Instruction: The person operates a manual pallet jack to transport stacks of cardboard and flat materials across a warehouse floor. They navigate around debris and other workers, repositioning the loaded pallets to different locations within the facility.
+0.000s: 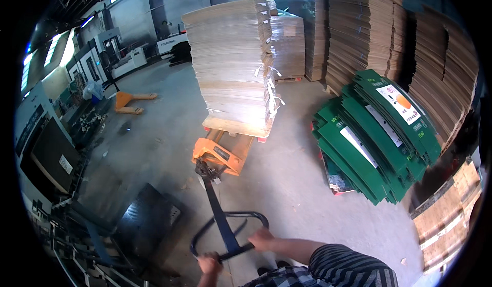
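Note:
Both my hands grip the black loop handle (218, 212) of an orange pallet jack (219, 156). My left hand (209, 263) is closed round the near left part of the loop, and my right hand (261, 239) round its right side. The handle tilts toward me from the jack's base. On the jack's forks rests a wooden pallet (237, 126), carrying a tall stack of pale flat cardboard sheets (225, 64). White ties or strips stick out along the stack's right edge.
Right of the jack, green printed cardboard sheets (353, 143) lie in a leaning pile. Tall brown cardboard stacks (353, 30) stand behind. A dark box-shaped object (146, 218) and machinery (51, 159) are at left. Another orange pallet jack (125, 102) stands farther off.

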Demonstrator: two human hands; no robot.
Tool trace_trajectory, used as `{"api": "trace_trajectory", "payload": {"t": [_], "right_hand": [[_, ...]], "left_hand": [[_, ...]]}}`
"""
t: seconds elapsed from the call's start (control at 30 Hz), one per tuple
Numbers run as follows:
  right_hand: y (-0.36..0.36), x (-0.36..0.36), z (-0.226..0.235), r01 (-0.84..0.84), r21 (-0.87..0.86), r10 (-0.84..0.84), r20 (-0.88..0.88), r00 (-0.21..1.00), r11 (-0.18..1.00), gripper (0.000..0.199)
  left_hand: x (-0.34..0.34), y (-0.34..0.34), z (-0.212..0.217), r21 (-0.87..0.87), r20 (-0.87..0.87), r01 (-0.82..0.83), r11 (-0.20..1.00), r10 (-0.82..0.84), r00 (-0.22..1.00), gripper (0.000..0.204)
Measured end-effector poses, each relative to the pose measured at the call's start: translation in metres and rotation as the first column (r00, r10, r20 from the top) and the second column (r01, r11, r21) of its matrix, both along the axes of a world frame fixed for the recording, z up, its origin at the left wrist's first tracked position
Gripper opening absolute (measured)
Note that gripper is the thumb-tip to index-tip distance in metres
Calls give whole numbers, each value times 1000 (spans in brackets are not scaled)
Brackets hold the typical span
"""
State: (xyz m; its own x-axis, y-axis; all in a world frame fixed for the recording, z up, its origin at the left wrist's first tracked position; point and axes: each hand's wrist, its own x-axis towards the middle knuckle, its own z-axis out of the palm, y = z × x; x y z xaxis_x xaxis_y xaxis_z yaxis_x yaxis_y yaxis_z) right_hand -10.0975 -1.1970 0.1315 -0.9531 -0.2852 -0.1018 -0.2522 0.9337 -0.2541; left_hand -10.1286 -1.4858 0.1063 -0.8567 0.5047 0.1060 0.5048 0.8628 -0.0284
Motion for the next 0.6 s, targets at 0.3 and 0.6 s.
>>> {"api": "trace_trajectory", "payload": {"t": [0.3, 0.6], "right_hand": [[28, -87, 169, -31, -25, 33, 69, 997, 999, 17], [42, -26, 103, 40, -85, -29, 131, 991, 996, 18]], "left_hand": [[-72, 34, 162, 104, -66, -6, 995, 13, 998, 19], [-12, 51, 84, 70, -262, -63, 996, 80, 962, 14]]}}
